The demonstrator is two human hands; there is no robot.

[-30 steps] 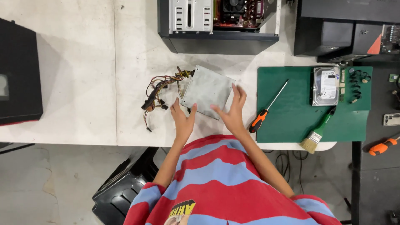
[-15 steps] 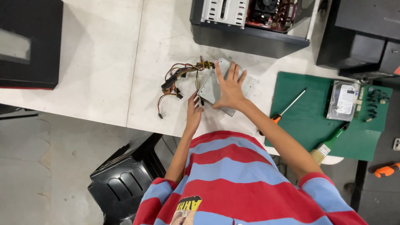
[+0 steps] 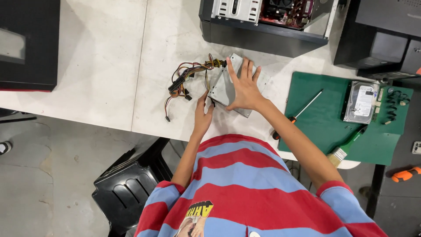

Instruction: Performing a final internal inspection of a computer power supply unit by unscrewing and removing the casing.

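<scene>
A grey metal power supply box lies on the white table, with a bundle of coloured cables trailing off its left end. My right hand lies flat on top of the box, fingers spread. My left hand touches the box's near left corner with its fingertips. Neither hand closes around the box.
An open computer case stands behind the box. A green mat at the right carries a screwdriver, a hard drive and a brush. Black cases stand at far left and far right. A black chair is below.
The view has shifted, so the table sits further right. My right hand slid from the box's near right corner onto its top. The left hand stays at the near left corner.
</scene>
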